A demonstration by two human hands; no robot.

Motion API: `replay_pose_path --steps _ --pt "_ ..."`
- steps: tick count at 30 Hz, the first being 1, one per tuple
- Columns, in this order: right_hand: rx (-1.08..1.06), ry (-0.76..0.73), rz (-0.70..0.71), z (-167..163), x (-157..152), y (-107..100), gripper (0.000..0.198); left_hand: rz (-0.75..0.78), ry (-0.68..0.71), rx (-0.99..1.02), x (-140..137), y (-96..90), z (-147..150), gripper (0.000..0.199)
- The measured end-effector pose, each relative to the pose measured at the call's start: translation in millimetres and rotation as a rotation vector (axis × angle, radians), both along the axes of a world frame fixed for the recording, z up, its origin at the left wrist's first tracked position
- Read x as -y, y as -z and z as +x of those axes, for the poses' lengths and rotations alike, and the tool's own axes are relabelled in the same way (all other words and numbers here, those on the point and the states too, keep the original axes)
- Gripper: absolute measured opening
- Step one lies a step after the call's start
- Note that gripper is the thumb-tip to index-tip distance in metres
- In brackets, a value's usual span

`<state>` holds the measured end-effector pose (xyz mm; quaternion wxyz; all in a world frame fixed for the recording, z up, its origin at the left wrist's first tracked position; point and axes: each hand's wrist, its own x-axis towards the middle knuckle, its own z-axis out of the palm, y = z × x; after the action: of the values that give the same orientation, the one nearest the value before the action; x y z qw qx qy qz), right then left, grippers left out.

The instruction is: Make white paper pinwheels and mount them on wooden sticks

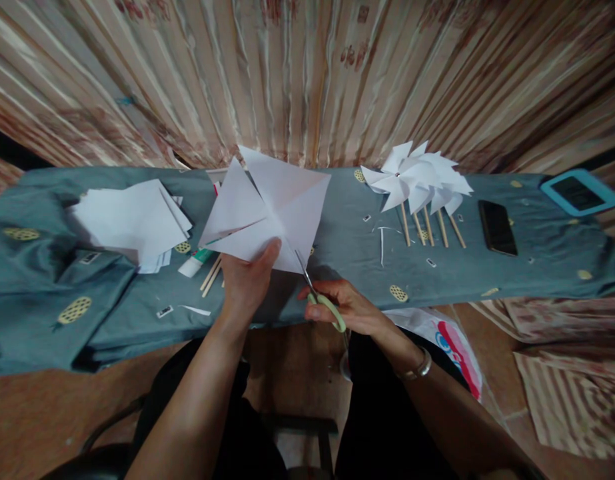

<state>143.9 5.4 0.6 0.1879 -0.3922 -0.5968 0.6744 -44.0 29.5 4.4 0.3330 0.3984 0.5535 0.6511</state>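
A square sheet of white paper (292,193) is pinched near its lower middle by my left hand (250,277), thumb on top. Two slits run from its upper-left and left edges toward the centre, and crease lines show on it. My right hand (344,303) grips scissors (327,307) with pale green handles. Their blades reach the paper's lower right corner, along a line pointing to the centre. Under the sheet, partly hidden, lie a green and white tube (194,261) and several thin wooden sticks (210,277).
Loose white sheets (132,220) are stacked at the left. Several paper pinwheels (422,177) on sticks lie at the right, beside a black phone (497,227) and a blue-framed device (580,192). Paper scraps dot the green cloth (347,267). A striped curtain (287,80) hangs behind.
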Motion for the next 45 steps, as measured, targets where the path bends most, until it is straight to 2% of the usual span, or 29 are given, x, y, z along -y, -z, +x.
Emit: replay_pose_path --steps 9,19,26,39,45 --pt "0.025 0.004 0.061 1.9 -1.7 0.8 0.052 -0.014 -0.001 0.046 1.4 -6.3 4.4 0.030" --pt "0.052 -0.023 0.123 3.5 -2.5 0.8 0.054 -0.019 0.000 0.031 1.4 -8.6 3.5 0.044" --pt "0.057 -0.024 0.121 3.8 -2.8 0.1 0.050 -0.031 -0.003 0.031 2.2 -6.7 3.0 0.045" --pt "0.080 -0.029 0.114 3.0 -2.9 -3.0 0.052 -0.032 0.006 0.020 3.1 -9.3 3.9 0.045" --pt "0.093 -0.025 0.108 2.7 -3.1 -0.8 0.051 -0.019 0.010 0.019 2.9 -5.0 3.1 0.046"
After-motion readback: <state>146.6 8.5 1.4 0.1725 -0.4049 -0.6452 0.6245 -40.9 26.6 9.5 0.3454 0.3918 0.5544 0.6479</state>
